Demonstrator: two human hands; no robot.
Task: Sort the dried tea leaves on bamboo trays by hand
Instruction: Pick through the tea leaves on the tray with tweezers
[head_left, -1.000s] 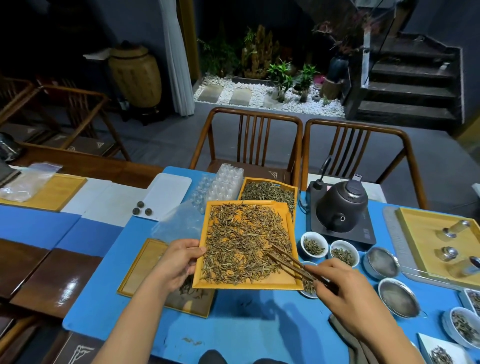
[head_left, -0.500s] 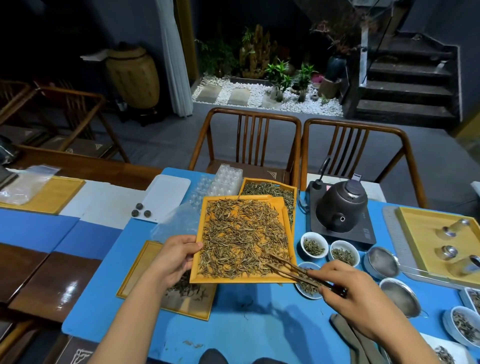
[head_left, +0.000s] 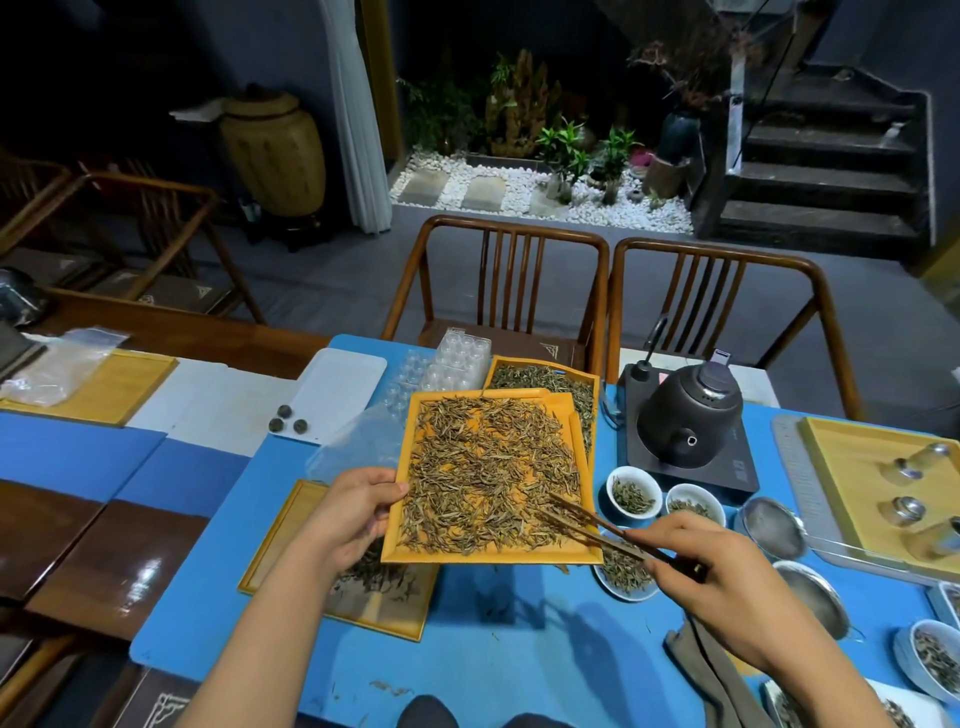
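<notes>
My left hand (head_left: 348, 514) grips the left edge of an orange bamboo tray (head_left: 488, 555) and holds it lifted and tilted over the blue table. The tray carries a spread layer of dried tea leaves (head_left: 488, 478). My right hand (head_left: 727, 587) holds wooden tweezers (head_left: 587, 525) whose tips rest among the leaves at the tray's near right corner. Under my left hand lies another bamboo tray (head_left: 270, 545) with a few leaves. A further tray of greener leaves (head_left: 550, 376) sits behind the held one.
A black kettle (head_left: 691, 421) on its heating base stands right of the trays. White cups with leaves (head_left: 634, 491) and metal strainers (head_left: 769, 527) crowd the right side. A yellow tray with glass jars (head_left: 878, 493) is far right. Clear plastic moulds (head_left: 457, 353) and two wooden chairs (head_left: 498, 280) stand behind.
The held tray has shifted slightly left and back toward the far tray. My right hand with the tweezers has drawn toward the tray's near right corner.
</notes>
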